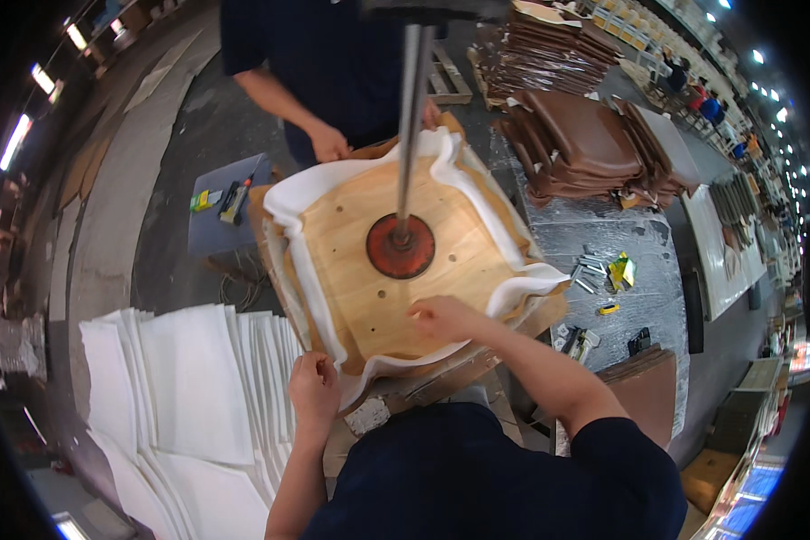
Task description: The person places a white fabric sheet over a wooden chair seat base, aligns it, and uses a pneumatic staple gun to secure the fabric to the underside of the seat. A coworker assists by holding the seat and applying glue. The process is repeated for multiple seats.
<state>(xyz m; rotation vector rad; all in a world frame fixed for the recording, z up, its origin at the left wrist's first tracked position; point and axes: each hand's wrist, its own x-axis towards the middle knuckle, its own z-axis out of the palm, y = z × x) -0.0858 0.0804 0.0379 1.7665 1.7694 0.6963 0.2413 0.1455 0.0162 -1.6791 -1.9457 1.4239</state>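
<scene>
A square wooden board [333, 243] with several small holes lies in front of me, with white padding [315, 301] and brown material turned up around its edges. On its middle rests a round red disc [414, 261] at the lower end of an upright metal rod [411, 117]. My left hand [314, 391] is closed at the near left corner, beside the padding; whatever its fingers hold is hidden. Over the near part of the board hangs my right hand [443, 319], fingers curled in, their contents not visible. Across from me, a co-worker's hand [328, 144] is at the far edge.
White padding sheets [193, 378] are stacked at the left. A grey stand [229, 193] bears tools. On the right, a plastic-wrapped table [639, 261] holds brown covers [576, 144], metal strips [588, 273], a yellow cutter [608, 310] and brown panels [643, 387].
</scene>
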